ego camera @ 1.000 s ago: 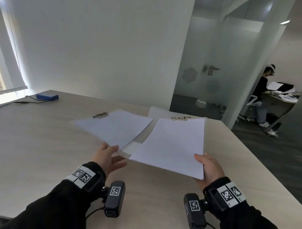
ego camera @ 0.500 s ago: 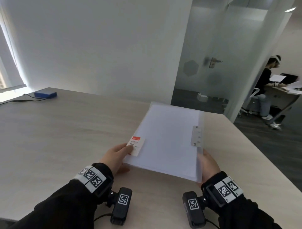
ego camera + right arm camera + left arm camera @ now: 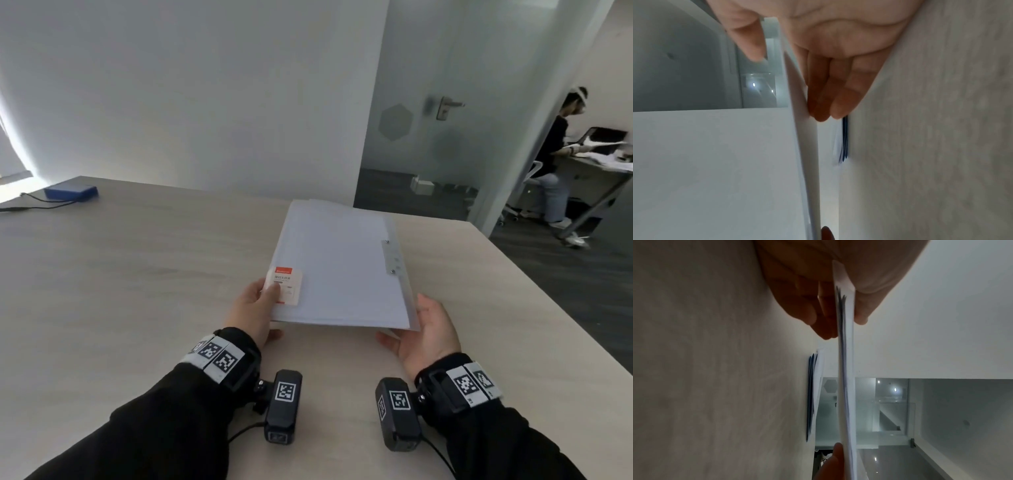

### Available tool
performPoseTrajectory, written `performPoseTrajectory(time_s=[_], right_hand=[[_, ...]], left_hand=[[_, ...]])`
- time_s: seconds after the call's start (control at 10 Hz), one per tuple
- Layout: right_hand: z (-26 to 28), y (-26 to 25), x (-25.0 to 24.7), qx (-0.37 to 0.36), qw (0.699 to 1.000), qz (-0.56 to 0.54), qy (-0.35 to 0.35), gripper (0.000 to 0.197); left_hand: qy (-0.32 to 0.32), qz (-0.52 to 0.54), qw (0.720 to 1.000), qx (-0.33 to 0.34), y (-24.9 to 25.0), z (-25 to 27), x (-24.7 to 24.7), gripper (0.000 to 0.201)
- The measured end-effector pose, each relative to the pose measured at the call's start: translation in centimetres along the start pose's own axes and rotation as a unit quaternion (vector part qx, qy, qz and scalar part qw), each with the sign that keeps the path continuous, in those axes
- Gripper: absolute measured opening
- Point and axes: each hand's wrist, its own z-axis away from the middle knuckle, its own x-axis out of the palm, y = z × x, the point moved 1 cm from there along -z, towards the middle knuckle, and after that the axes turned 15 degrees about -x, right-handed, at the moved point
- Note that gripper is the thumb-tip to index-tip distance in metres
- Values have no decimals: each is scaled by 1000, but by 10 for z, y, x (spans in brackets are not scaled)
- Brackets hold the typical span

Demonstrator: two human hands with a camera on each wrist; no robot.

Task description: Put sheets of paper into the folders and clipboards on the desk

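Observation:
A translucent white folder [image 3: 342,267] with paper inside is held a little above the desk [image 3: 137,274], its near edge towards me. It has a red-and-white label [image 3: 286,286] near its left corner and a metal clip strip [image 3: 390,257] on its right edge. My left hand [image 3: 253,308] pinches the near left corner, thumb on the label, fingers beneath. My right hand [image 3: 428,335] lies palm up under the near right corner, fingers straight beneath the folder [image 3: 807,146], thumb [image 3: 748,40] clear of it. A flat blue-edged stack [image 3: 812,394] lies on the desk below.
A blue box [image 3: 70,192] with a black cable sits at the far left of the desk. The desk's right edge runs diagonally past my right hand. Beyond a glass partition a person [image 3: 551,154] sits at another desk.
A second ago each hand held a white sheet with clipboards on the desk beyond. Half a second ago both hands held the folder; since then my right thumb has come off its edge.

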Motion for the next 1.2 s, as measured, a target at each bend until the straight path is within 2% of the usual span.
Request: performPoseTrajectory(time_s=[0.2,0.3,0.4,0.5,0.6,0.8,0.9,1.0,1.1,1.2], right_hand=[[-37,11,-2,-97,994,50,-2,38],[-61,13,-2,-127,985,117,-18,43],[-86,12,-4,-167,958,232,-31,37],[-114,9,-4,-206,915,342,-54,25],[-145,10,-4,-229,897,376,-50,23],[-183,16,-7,-177,879,440,-56,31],[-189,17,-7,-145,866,475,-50,30],[-189,18,-9,-138,868,476,-29,52],[-180,13,-9,-155,880,450,0,56],[-166,7,-12,-186,886,421,52,46]], left_hand=[[61,-39,996,59,12,-30,27,26],[94,-83,987,104,18,-55,37,14],[107,-128,976,137,25,-77,48,19],[110,-157,970,152,33,-103,60,29],[108,-196,963,148,41,-133,72,36],[106,-245,958,104,45,-178,86,50],[109,-256,956,91,44,-179,89,51],[91,-248,961,85,46,-171,89,54],[88,-199,974,69,49,-156,83,56],[92,-137,982,88,45,-148,70,50]])
